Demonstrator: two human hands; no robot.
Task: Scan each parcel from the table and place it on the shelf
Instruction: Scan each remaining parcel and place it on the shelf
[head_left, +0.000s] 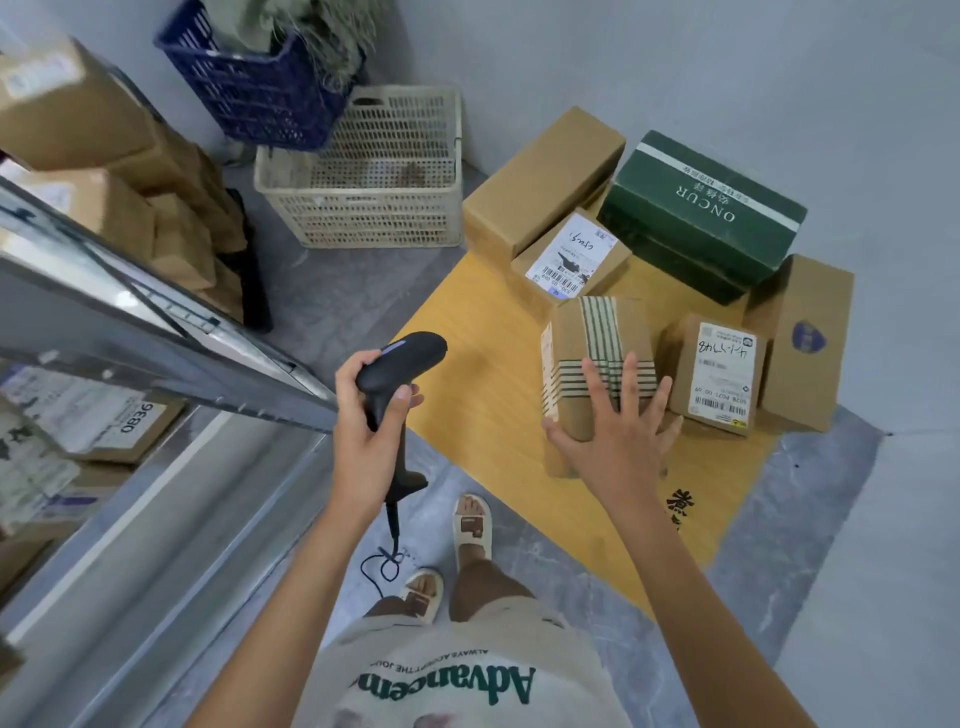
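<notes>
Right hand (618, 431) has bare tabletop (483, 374) open to its left, but a labelled box (719, 371) sits just right of it, and more boxes (571, 254) crowd right behind the striped one (597, 348).

The table (483, 364) has a smooth, yellow wood-grain top with a matt sheen. On it, the parcels are plain brown cardboard; the striped-tape box (597, 358) is wrapped in bands of printed tape, and the green box (701, 208) behind it looks smoother, faintly glossy. White paper labels cover two boxes beside it. The scanner (400, 374), left of the table, is matt black plastic. The shelf (171, 332) is brushed, reflective metal. The beige crate (363, 171) beyond the table is perforated plastic.
</notes>
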